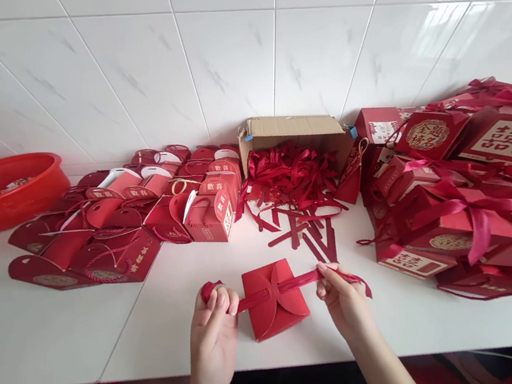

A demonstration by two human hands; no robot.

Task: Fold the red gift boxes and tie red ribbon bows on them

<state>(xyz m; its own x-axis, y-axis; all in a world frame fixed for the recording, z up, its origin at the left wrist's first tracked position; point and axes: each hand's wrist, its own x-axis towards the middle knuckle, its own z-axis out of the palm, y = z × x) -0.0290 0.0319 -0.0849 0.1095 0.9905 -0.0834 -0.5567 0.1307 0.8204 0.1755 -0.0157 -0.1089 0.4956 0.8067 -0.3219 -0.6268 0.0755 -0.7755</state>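
A small red gift box with curved, folded top flaps sits near the table's front edge. A dark red ribbon runs through the slots in its top and stretches out to both sides. On the left, my left hand is closed around one end of the ribbon, with a loop of it showing above the fingers. To the right of the box, my right hand pinches the other end between thumb and fingers. The ribbon's loose tail hangs past that hand.
Behind the box, a cardboard box on its side spills loose ribbons. Unribboned gift boxes crowd the left. Boxes with bows are piled at right. A red basin stands far left, against the tiled wall.
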